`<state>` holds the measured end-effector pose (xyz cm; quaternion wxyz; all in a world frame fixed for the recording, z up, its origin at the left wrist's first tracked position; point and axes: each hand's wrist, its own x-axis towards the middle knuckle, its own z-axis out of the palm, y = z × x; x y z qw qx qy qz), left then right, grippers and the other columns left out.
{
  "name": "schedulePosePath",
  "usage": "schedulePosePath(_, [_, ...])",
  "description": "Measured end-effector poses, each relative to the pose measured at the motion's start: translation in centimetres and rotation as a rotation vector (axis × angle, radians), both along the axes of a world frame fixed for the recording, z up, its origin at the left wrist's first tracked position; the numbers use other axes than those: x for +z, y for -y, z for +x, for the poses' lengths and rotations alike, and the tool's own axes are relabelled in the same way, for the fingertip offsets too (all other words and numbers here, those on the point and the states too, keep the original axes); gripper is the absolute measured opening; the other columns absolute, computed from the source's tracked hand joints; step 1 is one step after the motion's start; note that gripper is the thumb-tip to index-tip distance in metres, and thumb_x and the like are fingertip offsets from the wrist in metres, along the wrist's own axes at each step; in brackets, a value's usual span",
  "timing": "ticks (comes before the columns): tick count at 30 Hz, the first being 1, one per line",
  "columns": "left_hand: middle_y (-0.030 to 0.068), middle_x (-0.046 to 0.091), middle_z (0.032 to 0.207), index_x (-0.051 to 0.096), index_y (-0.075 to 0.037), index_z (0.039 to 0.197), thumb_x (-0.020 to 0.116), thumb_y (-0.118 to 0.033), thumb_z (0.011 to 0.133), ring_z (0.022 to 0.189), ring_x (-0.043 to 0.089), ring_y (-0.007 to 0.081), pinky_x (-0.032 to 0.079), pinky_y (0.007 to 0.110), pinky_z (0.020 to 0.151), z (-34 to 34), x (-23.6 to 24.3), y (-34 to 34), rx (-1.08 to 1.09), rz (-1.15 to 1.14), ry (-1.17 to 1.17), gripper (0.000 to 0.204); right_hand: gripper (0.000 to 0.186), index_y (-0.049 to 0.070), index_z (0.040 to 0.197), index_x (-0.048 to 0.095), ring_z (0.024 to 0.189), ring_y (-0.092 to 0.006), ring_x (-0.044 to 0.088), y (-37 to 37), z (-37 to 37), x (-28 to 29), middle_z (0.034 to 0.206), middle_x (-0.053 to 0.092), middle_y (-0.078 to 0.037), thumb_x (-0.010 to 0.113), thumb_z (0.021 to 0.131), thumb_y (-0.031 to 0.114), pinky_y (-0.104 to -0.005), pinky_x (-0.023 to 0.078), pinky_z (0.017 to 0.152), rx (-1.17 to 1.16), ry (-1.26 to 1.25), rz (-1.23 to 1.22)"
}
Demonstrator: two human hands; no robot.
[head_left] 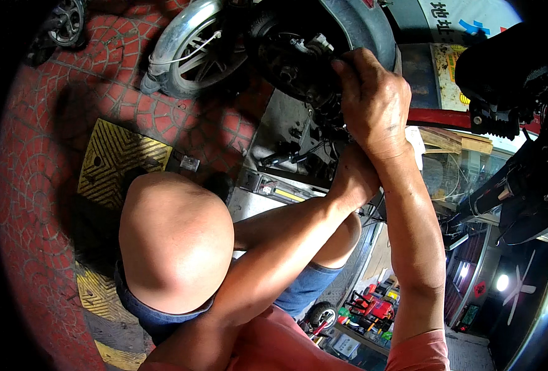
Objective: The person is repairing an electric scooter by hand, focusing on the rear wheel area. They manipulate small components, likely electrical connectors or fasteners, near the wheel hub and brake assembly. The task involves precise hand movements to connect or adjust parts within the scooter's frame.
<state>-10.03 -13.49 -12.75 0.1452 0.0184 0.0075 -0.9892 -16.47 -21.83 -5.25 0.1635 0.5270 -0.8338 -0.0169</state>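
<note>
My right hand [376,96] is closed, its fingers curled beside the dark wheel hub area of a scooter. Whatever it grips is hidden by the hand and shadow. Lower down, my left hand [354,168] reaches in behind my right wrist, and its fingers are out of sight among dark parts. The scooter's grey fender [379,40] arches above my right hand. Just left of that hand, a small pale fitting [319,43] shows on the dark wheel [267,59]. Black mechanical parts [295,151] lie in shadow left of my left hand.
Another wheel with a silver fender [173,46] and a white cable [190,59] stands at the upper left. A yellow-and-black ramp [122,161] rests on red paving [32,204]. My bare knee [175,238] is close. A red bar [440,117] extends right of my wrist.
</note>
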Motion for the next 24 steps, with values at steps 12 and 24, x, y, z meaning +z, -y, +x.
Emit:
schedulePosePath(12, [0.0071,0.067,0.123,0.056,-0.007,0.138,0.059,-0.019,0.110,0.108,0.068,0.0155,0.059,0.035,0.089,-1.1,0.8,5.4,0.125,0.129,0.024,0.031,0.019,0.007,0.107,0.078,0.089,-0.0427,0.075,2.0,1.3,3.5,0.089,0.077,-0.020,0.068,0.098,0.020,-0.0505,0.060,0.081,-0.122,0.013,0.268])
schedulePosePath(24, [0.0025,0.071,0.116,0.063,-0.011,0.127,0.062,-0.026,0.109,0.104,0.070,0.0129,0.059,0.029,0.081,-1.2,1.1,8.3,0.185,0.214,0.072,0.024,0.023,0.009,0.103,0.082,0.092,-0.0447,0.076,2.4,1.2,5.5,0.090,0.077,-0.023,0.066,0.089,0.016,-0.0543,0.061,0.086,-0.015,0.011,0.424])
